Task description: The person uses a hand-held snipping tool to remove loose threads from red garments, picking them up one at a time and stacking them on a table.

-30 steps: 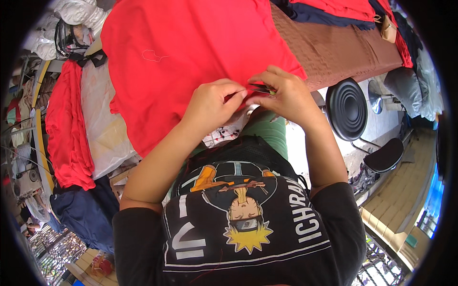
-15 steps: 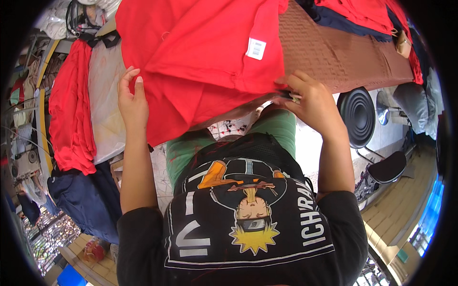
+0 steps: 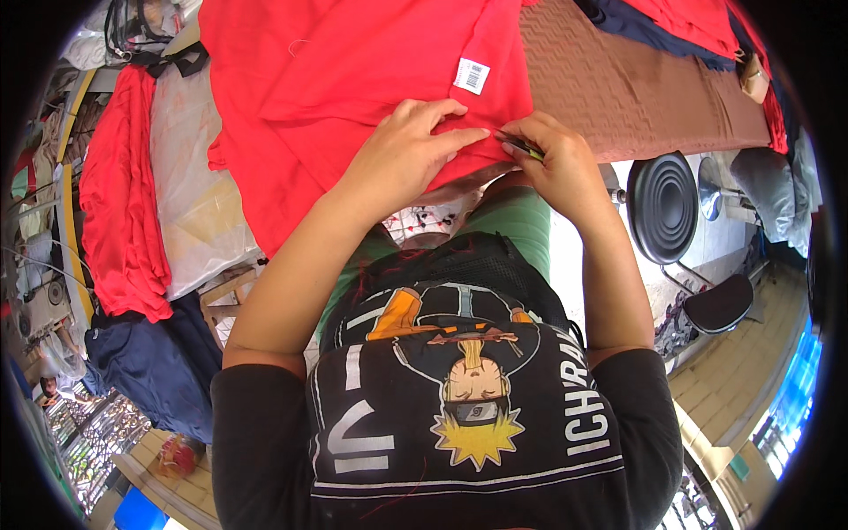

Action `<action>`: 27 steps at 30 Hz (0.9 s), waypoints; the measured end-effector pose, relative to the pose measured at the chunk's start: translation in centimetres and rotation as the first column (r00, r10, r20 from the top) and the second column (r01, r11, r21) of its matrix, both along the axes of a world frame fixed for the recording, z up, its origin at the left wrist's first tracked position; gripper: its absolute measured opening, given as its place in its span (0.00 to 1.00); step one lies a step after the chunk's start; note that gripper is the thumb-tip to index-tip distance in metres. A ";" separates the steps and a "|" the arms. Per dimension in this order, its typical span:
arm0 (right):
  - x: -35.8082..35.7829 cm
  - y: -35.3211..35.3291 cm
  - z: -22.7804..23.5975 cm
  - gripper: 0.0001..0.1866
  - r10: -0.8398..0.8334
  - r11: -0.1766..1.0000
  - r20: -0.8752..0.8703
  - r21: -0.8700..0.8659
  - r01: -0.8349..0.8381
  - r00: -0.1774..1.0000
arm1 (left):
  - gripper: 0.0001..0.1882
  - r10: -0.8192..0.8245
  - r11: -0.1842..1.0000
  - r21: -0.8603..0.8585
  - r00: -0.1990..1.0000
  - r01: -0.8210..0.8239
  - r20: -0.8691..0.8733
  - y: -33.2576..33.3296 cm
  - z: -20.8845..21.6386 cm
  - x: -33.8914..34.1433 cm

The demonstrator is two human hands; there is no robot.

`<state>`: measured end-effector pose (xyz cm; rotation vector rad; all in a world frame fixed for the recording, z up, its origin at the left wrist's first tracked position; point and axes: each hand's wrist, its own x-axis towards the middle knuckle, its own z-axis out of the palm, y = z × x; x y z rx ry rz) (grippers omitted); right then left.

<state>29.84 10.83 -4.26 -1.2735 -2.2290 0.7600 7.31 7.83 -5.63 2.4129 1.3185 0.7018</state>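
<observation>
A red garment (image 3: pixel 353 84) with a white tag (image 3: pixel 472 76) lies spread on the table in front of me, its near edge hanging towards my lap. My left hand (image 3: pixel 402 155) rests over that near edge, thumb and forefinger stretched out and apart; its other fingers are mostly hidden. Close to its thumb, my right hand (image 3: pixel 561 163) grips small dark thread snips (image 3: pixel 523 146) with a yellow-green part. The snips' tip points left, at the garment's right near corner. Whether the tip touches the cloth I cannot tell.
A brown textured cover (image 3: pixel 636 97) lies over the table on the right, with red and navy garments (image 3: pixel 680 35) at its far side. Another red garment (image 3: pixel 124 194) and navy cloth (image 3: pixel 159 362) hang at the left. A black round stool (image 3: pixel 662 208) stands at the right.
My left hand has moved right, from the garment's left edge to beside my right hand. The cloth's near edge has shifted and bunched. My right hand still holds the snips.
</observation>
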 end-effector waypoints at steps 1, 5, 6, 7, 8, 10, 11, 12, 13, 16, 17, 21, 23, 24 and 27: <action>0.1 0.0 -0.4 0.10 -0.009 1.000 -0.047 -0.017 0.008 0.999 | 0.15 -0.007 1.000 -0.031 1.000 0.008 0.026 0.3 -0.1 -0.2; 0.2 0.1 -0.8 0.08 -0.020 0.998 -0.140 -0.060 0.012 0.990 | 0.09 -0.008 0.997 -0.071 0.992 0.017 0.128 0.8 -0.7 -0.8; 0.2 0.1 -0.8 0.08 -0.011 0.998 -0.139 -0.056 0.003 0.990 | 0.07 -0.053 0.994 -0.085 0.990 0.064 0.129 0.6 -0.4 -1.5; 0.4 0.2 -0.8 0.09 -0.008 0.999 -0.136 -0.052 0.001 0.991 | 0.06 -0.104 0.988 -0.100 0.986 0.117 0.131 0.3 0.7 -2.4; 0.6 0.1 -0.9 0.09 -0.010 0.999 -0.132 -0.049 0.004 0.991 | 0.06 -0.159 0.978 -0.114 0.978 0.174 0.136 0.1 1.6 -3.2; 1.0 -0.1 0.0 0.12 -0.013 0.995 -0.094 -0.097 0.004 0.996 | 0.06 -0.137 0.976 -0.150 0.981 0.158 0.140 -0.8 3.0 -5.0; 1.0 -0.1 0.7 0.13 -0.002 0.993 -0.079 -0.121 -0.007 0.997 | 0.06 -0.115 0.976 -0.169 0.984 0.138 0.137 -1.2 3.5 -5.6; 0.8 -0.2 1.5 0.14 -0.010 0.995 -0.090 -0.104 0.000 0.996 | 0.06 -0.010 0.977 -0.206 0.983 0.048 0.182 -1.3 3.6 -5.6; 0.6 -0.2 2.5 0.16 -0.018 0.996 -0.095 -0.084 0.010 0.995 | 0.06 0.095 0.969 -0.243 0.969 -0.038 0.228 -1.5 3.6 -5.4; -0.5 0.1 2.9 0.17 -0.006 1.000 -0.160 0.016 0.009 0.987 | 0.08 0.200 0.967 -0.212 0.932 -0.139 0.303 -1.3 3.1 -3.6; -1.2 0.1 3.1 0.16 -0.011 1.000 -0.171 0.009 0.013 0.985 | 0.09 0.217 0.966 -0.201 0.930 -0.162 0.298 -1.3 2.5 -2.6; -3.2 0.0 1.1 0.12 -0.025 1.000 -0.244 -0.012 0.023 0.970 | 0.14 0.234 0.972 -0.012 0.957 -0.236 0.171 -1.0 0.3 0.0; -3.6 0.0 -0.8 0.11 -0.043 0.996 -0.295 -0.086 0.018 0.955 | 0.16 0.259 0.962 0.051 0.955 -0.269 0.143 -0.9 -0.6 0.3; -3.7 -0.1 -1.2 0.10 -0.054 0.992 -0.319 -0.123 0.015 0.946 | 0.16 0.253 0.964 0.049 0.959 -0.261 0.124 -0.8 -0.6 0.4; -3.7 0.0 -1.4 0.08 -0.034 0.995 -0.291 -0.098 0.006 0.956 | 0.15 0.259 0.965 0.011 0.962 -0.260 0.087 -0.5 -0.1 0.5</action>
